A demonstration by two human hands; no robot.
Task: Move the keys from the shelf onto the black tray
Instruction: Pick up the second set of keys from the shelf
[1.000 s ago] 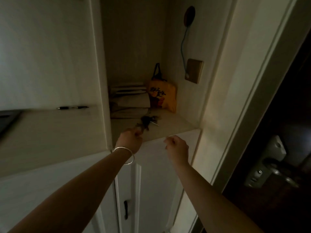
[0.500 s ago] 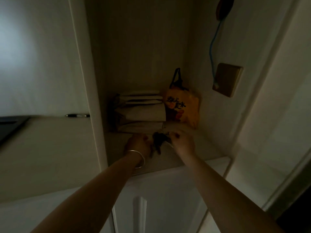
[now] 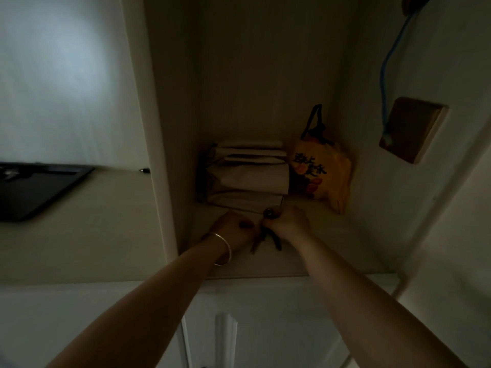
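Note:
A dark bunch of keys point(image 3: 268, 232) hangs between my two hands just above the shelf point(image 3: 326, 251) in a dim alcove. My right hand point(image 3: 288, 221) is closed around the upper part of the bunch, and the lower keys dangle below it. My left hand point(image 3: 232, 229), with a silver bangle on the wrist, touches the keys from the left with curled fingers; whether it grips them is unclear. The black tray point(image 3: 34, 189) lies on the counter at the far left, beyond a vertical divider.
Behind my hands, a stack of folded cloths point(image 3: 249, 176) and an orange bag point(image 3: 324, 173) fill the back of the shelf. A pen point(image 3: 144, 170) lies on the left counter by the divider point(image 3: 156, 155). A brown wall plate point(image 3: 411, 128) with a blue cord sits at right.
My right hand came up from the cabinet front and closed on the keys that my left hand was holding. The view has drawn closer to the alcove and the tray has come into sight.

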